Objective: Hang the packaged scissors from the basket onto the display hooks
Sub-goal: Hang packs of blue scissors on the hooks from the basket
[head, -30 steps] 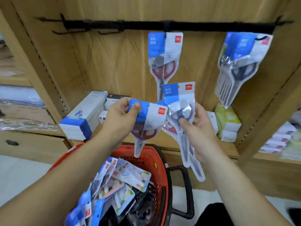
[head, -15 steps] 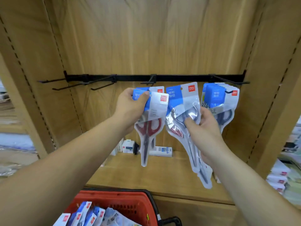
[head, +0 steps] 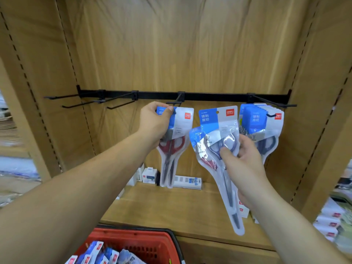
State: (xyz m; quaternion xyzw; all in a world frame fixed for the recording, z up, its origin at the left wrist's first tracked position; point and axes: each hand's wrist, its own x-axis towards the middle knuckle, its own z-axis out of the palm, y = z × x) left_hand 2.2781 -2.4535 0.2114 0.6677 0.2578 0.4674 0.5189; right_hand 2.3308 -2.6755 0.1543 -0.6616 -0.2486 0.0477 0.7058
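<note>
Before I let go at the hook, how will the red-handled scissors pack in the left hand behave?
Likely bottom-heavy: the red-handled scissors pack hangs straight down from the left hand pinching its top. Its glossy sleeve looks slippery and flexible. It may swing on the hook.

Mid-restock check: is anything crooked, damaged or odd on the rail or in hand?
Nothing looks damaged. The packs in the right hand are fanned and tilted, a red-handled one behind a dark-handled one. The stack on the right hook hangs in order.
</note>
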